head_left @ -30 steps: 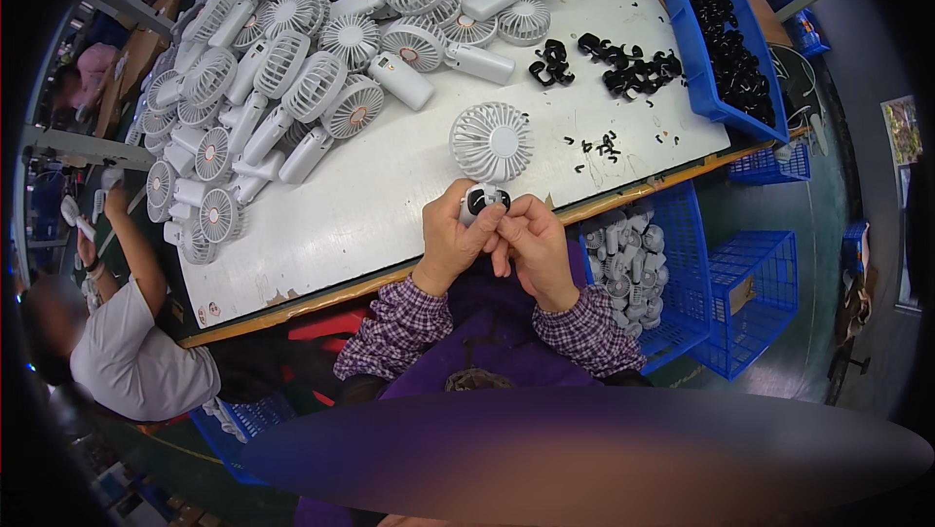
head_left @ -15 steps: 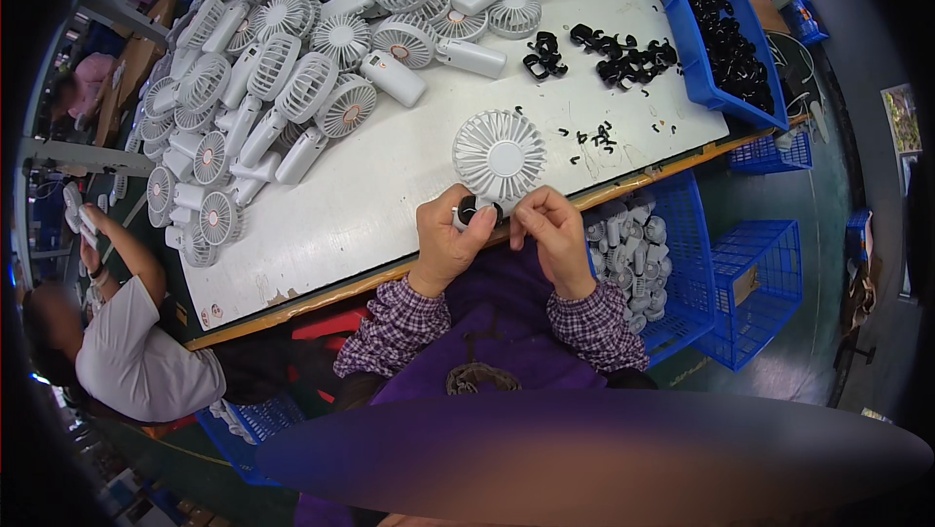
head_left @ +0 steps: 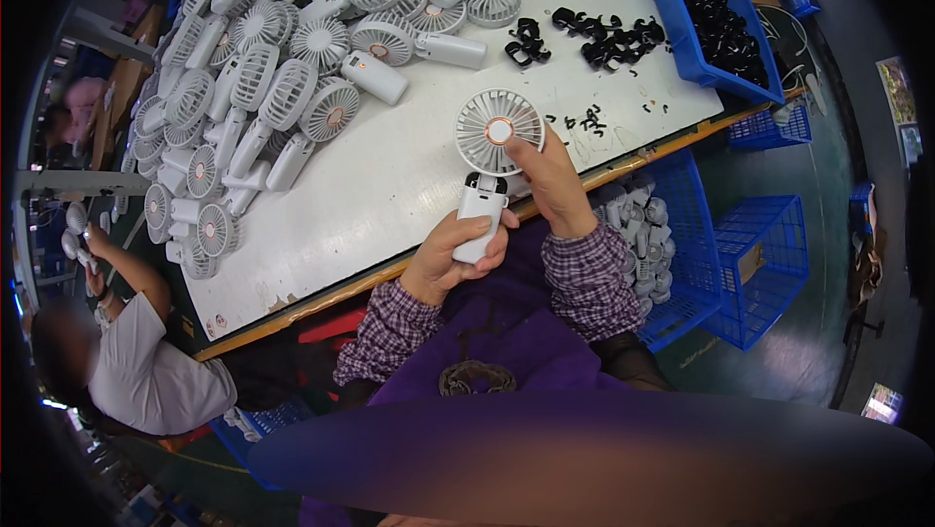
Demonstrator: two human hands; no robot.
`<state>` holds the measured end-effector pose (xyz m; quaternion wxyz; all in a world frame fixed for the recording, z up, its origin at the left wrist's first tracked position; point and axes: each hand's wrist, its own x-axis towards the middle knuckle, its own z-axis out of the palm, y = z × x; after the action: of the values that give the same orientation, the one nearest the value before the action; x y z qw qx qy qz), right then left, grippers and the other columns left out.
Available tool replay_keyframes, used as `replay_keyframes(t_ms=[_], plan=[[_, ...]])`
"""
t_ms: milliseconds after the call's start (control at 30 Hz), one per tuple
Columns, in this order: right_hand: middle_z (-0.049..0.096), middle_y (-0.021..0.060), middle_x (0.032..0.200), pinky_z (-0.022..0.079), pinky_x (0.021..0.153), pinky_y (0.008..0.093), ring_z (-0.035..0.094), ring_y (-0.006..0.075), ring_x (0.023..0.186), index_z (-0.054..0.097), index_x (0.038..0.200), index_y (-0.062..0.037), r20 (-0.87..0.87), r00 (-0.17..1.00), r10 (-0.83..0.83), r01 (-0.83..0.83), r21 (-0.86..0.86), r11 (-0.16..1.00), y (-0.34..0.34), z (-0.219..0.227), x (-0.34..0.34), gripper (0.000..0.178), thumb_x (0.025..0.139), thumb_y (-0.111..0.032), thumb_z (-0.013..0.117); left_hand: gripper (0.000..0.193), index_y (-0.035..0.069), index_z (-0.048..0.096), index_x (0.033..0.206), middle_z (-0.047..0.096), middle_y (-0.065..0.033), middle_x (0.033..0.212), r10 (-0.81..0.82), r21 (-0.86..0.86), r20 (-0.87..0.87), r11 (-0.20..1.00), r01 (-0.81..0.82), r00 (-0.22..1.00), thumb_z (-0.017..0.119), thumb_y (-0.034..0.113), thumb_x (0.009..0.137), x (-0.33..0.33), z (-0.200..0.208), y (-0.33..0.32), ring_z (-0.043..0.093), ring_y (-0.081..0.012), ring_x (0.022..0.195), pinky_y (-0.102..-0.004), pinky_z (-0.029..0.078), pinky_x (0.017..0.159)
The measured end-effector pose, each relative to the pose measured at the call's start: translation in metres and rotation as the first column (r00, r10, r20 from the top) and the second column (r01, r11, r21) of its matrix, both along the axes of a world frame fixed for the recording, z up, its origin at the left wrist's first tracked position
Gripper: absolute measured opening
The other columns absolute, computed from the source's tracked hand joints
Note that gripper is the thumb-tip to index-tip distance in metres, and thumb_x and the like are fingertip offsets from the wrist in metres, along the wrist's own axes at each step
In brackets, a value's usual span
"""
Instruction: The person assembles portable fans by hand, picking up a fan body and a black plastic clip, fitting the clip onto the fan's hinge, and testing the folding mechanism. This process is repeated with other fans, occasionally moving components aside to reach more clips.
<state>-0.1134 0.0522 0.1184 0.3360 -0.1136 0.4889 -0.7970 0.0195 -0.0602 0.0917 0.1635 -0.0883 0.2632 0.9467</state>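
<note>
A white handheld fan (head_left: 480,213) is held up over the table's near edge, its round grille facing up with an orange ring at the hub. Black pieces show at the neck, between grille and handle. My left hand (head_left: 451,252) is closed around the handle from below. At the grille's right side, my right hand (head_left: 548,176) grips the fan head, thumb near the hub and the other fingers hidden behind it.
Many white fans (head_left: 321,45) are heaped at the table's (head_left: 341,191) far left. Small black clips (head_left: 612,42) lie beyond my hands. A blue tray (head_left: 689,55) of black parts stands far right; blue crates (head_left: 755,269) sit below. A co-worker (head_left: 146,371) holds fans at left.
The fan has been turned over and straightened, so its handle now points toward me. My left hand has moved down onto the handle, and my right hand has risen to the grille.
</note>
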Motion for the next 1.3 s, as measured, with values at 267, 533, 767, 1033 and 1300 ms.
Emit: replay_keyframes(t_ms=[267, 533, 767, 1033, 1300], plan=[[0.057, 0.0177, 0.115, 0.046, 0.094, 0.038, 0.058, 0.0266, 0.105, 0.046, 0.121, 0.0059, 0.223, 0.925, 0.309, -0.188, -0.438, 0.879, 0.006, -0.025, 0.049, 0.05, 0.087, -0.027, 0.062, 0.045, -0.01, 0.047, 0.108, 0.055, -0.0185, 0.064, 0.115, 0.433, 0.025, 0.894, -0.114, 0.993, 0.049, 0.028, 0.085, 0.008, 0.002, 0.013, 0.044, -0.019, 0.033, -0.0257, 0.035, 0.026], [0.053, 0.0218, 0.118, 0.046, 0.093, 0.0444, 0.057, 0.0327, 0.105, 0.042, 0.126, 0.0053, 0.269, 0.962, 0.04, 0.063, -0.362, 0.93, 0.058, -0.023, 0.055, 0.052, 0.086, -0.025, 0.054, 0.042, -0.004, 0.057, 0.101, 0.063, -0.0129, 0.07, -0.16, -0.118, 0.027, 0.98, 0.163, 0.987, 0.045, 0.035, 0.094, -0.01, 0.041, 0.013, 0.059, -0.0172, 0.044, -0.0214, 0.038, 0.032], [0.058, 0.0066, 0.089, 0.048, 0.056, 0.029, 0.055, 0.0162, 0.067, 0.051, 0.115, -0.0037, 0.344, 0.718, -0.605, 0.548, 0.257, 0.796, 0.26, -0.143, 0.027, 0.038, 0.093, -0.035, 0.047, 0.022, 0.001, 0.063, 0.101, 0.065, -0.0097, 0.094, 0.473, -0.75, -0.616, -0.596, -0.287, 0.63, 0.065, 0.011, 0.081, 0.048, 0.057, -0.159, 0.062, -0.0191, 0.083, -0.0298, 0.05, 0.065], [0.048, 0.0179, 0.117, 0.054, 0.071, 0.0342, 0.054, 0.0285, 0.096, 0.042, 0.134, -0.0084, 0.305, 0.236, -0.923, 0.411, 0.829, 0.379, 0.296, -0.315, 0.028, 0.046, 0.093, -0.025, 0.054, 0.04, 0.002, 0.061, 0.102, 0.057, -0.0149, 0.099, 0.148, -0.435, -0.361, -0.9, -0.026, 0.921, 0.067, 0.022, 0.069, 0.03, 0.066, -0.236, 0.055, -0.0324, 0.097, -0.0421, 0.045, 0.08], [0.05, 0.0137, 0.125, 0.051, 0.075, 0.0354, 0.056, 0.0302, 0.102, 0.046, 0.13, -0.0025, 0.226, 0.606, -0.763, 0.421, 0.723, 0.548, 0.274, -0.299, 0.017, 0.049, 0.088, -0.025, 0.054, 0.044, 0.0, 0.053, 0.097, 0.061, -0.0194, 0.09, 0.317, -0.703, -0.203, -0.706, 0.087, 0.927, 0.069, 0.026, 0.066, 0.037, 0.064, -0.21, 0.06, -0.0357, 0.088, -0.0424, 0.048, 0.075]])
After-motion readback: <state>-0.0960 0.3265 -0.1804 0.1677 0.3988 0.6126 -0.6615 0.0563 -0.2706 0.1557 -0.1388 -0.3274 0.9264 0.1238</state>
